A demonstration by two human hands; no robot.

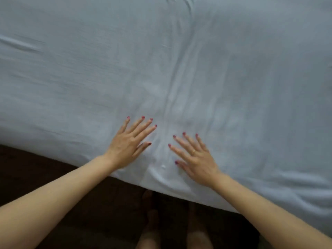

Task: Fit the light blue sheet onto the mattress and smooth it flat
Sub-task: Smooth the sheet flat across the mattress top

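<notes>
— Where is the light blue sheet (179, 60) right now?

— It covers the mattress across nearly the whole view, from the far edge down to the near edge, where it wraps over the side just in front of the person. The mattress itself is hidden under the cloth.

— And the hands?

— Both lie on the sheet close to that near edge, palms down. The left hand (131, 142) is flat with its fingers spread and pointing up and to the right. The right hand (194, 155) is flat too, fingers spread and pointing up and to the left. Neither grips any cloth; both are released and pressed onto the fabric.

— Are the two hands touching each other?

— No. They sit near each other with a strip of sheet between them, fingertips angled toward that strip.

— Is the cloth flat?

— Not wholly. A band of long creases (179, 83) runs from the gap between the hands up toward the far edge. Small puckers gather just below the hands near the edge, and softer folds show at the lower right and at the far left.

— Anything else on the hands?

— The nails are painted dark red, and a ring (193, 151) sits on a finger of the right hand. Both forearms are bare.

— What lies below the bed?

— A dark floor (53, 168). The person's bare feet (150, 212) stand on it, dim and blurred, right against the side of the bed.
</notes>
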